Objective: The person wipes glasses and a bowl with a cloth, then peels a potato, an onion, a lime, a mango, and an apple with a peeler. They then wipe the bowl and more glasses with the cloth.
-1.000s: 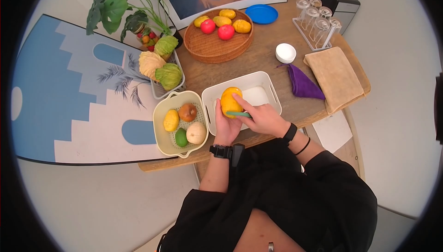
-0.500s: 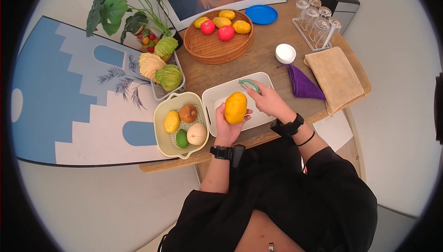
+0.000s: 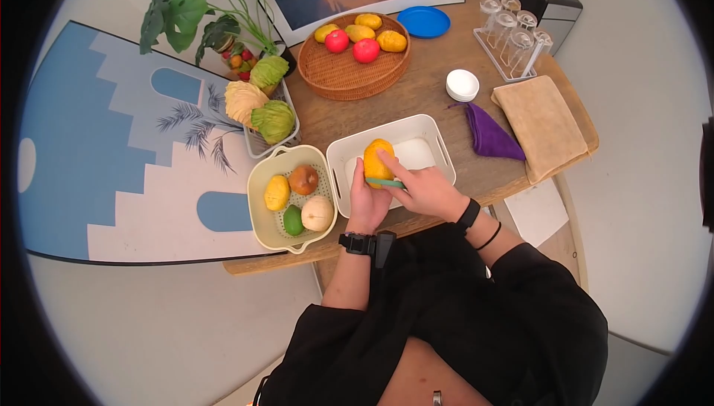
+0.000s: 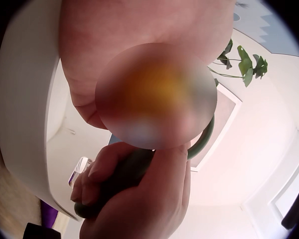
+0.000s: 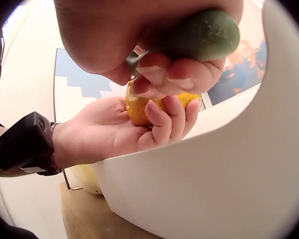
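Over the white basin [image 3: 341, 155], my left hand [image 3: 367, 205] holds a yellow mango-like fruit [image 3: 378, 155] upright, its fingers curled round the side in the right wrist view. My right hand [image 3: 433, 194] grips a green-handled peeler [image 3: 387, 182], whose head lies against the fruit's lower part; its index finger rests on the fruit. In the right wrist view the green handle [image 5: 209, 37] runs through the curled right fingers, and the fruit [image 5: 139, 107] sits in the left palm. A blurred patch hides the fruit's contact area in the left wrist view.
Left of the basin stands a cream colander [image 3: 256, 216] with several fruits. Behind are a wicker tray [image 3: 346, 79] of fruit, a blue plate [image 3: 424, 21] and white bowls [image 3: 462, 85]. To the right lie a purple cloth [image 3: 491, 134], a beige cloth [image 3: 539, 123] and a glass rack [image 3: 506, 68].
From half a second ago, my right hand has come down and left from above the basin, bringing the peeler back against the fruit. The left hand still holds the fruit, now slightly higher.
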The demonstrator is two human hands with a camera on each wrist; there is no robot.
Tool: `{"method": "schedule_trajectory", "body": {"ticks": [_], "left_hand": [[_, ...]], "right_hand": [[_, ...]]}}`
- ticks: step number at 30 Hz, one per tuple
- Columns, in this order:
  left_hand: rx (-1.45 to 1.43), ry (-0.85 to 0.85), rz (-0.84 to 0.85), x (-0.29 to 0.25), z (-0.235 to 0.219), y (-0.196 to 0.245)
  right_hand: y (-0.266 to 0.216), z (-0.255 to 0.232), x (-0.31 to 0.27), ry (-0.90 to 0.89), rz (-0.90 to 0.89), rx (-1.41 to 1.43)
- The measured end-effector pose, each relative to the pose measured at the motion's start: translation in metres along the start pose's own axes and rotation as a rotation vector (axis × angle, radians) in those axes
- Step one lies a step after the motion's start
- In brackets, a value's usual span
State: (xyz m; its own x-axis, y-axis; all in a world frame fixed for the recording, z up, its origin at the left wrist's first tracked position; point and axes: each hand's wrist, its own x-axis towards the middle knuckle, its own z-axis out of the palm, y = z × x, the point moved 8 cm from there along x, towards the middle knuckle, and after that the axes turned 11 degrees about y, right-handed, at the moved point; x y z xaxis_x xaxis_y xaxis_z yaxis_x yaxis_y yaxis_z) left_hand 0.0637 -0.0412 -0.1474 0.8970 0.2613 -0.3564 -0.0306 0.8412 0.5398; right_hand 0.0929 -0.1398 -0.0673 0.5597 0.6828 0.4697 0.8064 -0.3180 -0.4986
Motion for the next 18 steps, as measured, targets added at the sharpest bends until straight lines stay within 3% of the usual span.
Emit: {"method": "schedule_trajectory", "body": {"ticks": [1,5,8,10,11,13,17,18], "left_hand": [[-0.014,0.014,0.027,0.001,-0.001,0.001],[-0.021,0.059,-0.023,-0.003,0.000,0.001],[-0.013,-0.082,-0.082,-0.001,-0.002,-0.003],[-0.001,-0.045,-0.061,-0.004,0.000,-0.001],[0.000,-0.046,-0.061,-0.004,0.000,-0.002],[-0.008,-0.058,-0.028,-0.003,-0.001,0.000],[0.014,-0.081,-0.017,-0.002,-0.001,-0.001],[0.011,-0.098,-0.021,-0.002,0.003,0.001]], "right_hand": [[0.002,-0.005,0.003,0.068,0.000,0.018],[0.014,-0.015,0.015,0.027,0.148,0.071],[0.034,-0.016,0.023,0.070,0.250,0.196],[0.053,-0.005,0.026,-0.017,0.447,0.521],[0.055,-0.015,0.034,-0.016,0.447,0.521],[0.055,-0.005,0.022,-0.437,0.784,0.735],[0.066,-0.003,0.015,-0.367,0.881,0.783],[0.066,-0.010,0.021,-0.219,0.763,0.659]]}}
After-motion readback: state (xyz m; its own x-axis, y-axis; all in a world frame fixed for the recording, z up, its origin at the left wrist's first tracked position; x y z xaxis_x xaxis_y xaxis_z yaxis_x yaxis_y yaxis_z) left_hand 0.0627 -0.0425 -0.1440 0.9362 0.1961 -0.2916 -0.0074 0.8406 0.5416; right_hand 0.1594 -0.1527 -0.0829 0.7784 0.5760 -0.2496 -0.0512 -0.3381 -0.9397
